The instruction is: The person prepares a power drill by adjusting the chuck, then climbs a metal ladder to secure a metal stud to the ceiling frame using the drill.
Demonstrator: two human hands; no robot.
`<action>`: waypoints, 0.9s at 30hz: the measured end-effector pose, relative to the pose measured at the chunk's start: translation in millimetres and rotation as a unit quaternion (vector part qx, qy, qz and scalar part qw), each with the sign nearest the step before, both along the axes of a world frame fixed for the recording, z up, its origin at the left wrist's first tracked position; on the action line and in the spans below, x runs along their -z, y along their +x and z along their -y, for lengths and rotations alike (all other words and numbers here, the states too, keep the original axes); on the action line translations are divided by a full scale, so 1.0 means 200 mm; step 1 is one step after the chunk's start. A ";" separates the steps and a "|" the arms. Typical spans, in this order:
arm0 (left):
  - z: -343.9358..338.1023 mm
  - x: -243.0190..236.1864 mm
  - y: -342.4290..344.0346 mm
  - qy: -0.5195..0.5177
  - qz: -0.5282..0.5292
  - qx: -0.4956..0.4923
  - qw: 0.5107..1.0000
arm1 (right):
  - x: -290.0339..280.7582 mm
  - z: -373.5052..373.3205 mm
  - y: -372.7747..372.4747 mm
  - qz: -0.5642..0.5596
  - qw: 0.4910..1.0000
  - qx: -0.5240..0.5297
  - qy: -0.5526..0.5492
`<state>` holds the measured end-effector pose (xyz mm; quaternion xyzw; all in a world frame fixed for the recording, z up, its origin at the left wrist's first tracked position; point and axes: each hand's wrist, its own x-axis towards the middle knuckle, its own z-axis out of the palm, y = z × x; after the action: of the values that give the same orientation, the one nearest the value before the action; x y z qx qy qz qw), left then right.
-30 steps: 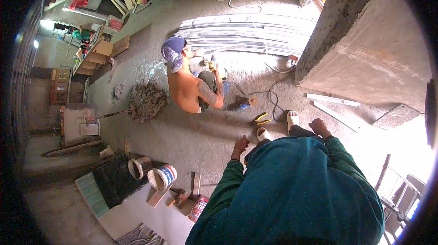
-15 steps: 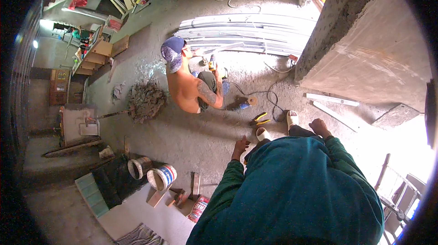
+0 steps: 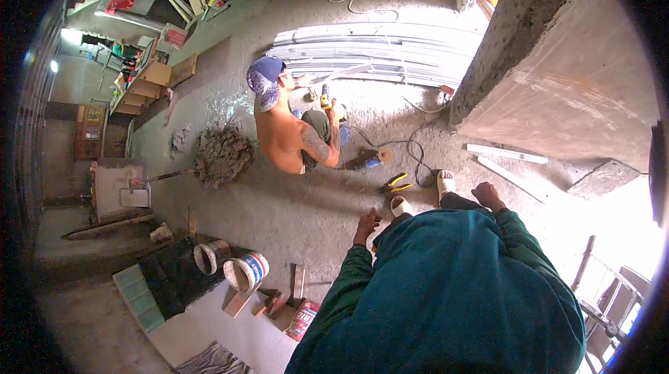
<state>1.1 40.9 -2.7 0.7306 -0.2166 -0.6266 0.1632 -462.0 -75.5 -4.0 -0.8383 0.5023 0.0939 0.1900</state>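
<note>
My left hand (image 3: 368, 225) hangs beside my left knee, its fingers loosely bent and a little apart, with nothing visible in them. By my right knee, my right hand (image 3: 489, 195) is curled closed, and no object shows in it. Pliers with yellow-and-black handles (image 3: 397, 182) lie on the floor in front of my feet. Beyond them lies a blue angle grinder (image 3: 373, 161) with a round disc. A co-worker (image 3: 282, 137) in a patterned cap crouches ahead, holding a yellow drill (image 3: 325, 98) near a thin metal profile (image 3: 348, 73).
Long metal profiles (image 3: 376, 50) lie stacked behind the co-worker. A dark cable (image 3: 418, 154) loops across the floor. Two buckets (image 3: 247, 271) stand at left, near a red bag (image 3: 302, 321). A rubble pile (image 3: 224, 156) lies left of the co-worker; a concrete slab (image 3: 564, 81) rises at right.
The co-worker's head and drill have shifted very slightly. My hands stay where they were.
</note>
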 end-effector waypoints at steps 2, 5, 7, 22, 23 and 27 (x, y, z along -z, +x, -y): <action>0.00 0.02 0.00 0.010 -0.005 -0.008 1.000 | -0.02 0.00 0.01 0.000 1.000 -0.023 -0.014; 0.03 0.02 -0.02 0.002 -0.001 0.009 1.000 | -0.04 0.00 -0.01 0.027 0.997 0.068 0.018; -0.01 0.02 0.00 0.000 0.004 0.002 1.000 | -0.16 0.02 0.08 0.041 0.978 0.171 0.111; 0.01 0.01 -0.02 0.001 0.019 0.025 1.000 | -0.17 0.02 0.07 0.053 0.980 0.171 0.087; 0.01 0.01 -0.02 0.000 0.019 0.023 1.000 | -0.18 0.03 0.07 0.053 0.980 0.171 0.087; 0.01 0.03 -0.01 0.001 0.013 0.020 1.000 | -0.21 0.05 0.08 0.012 0.973 0.174 0.151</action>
<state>-1.8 39.8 -8.8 0.7346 -0.2325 -0.6203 0.1468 -446.3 -85.9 37.6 -0.7006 0.6184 0.1243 0.3337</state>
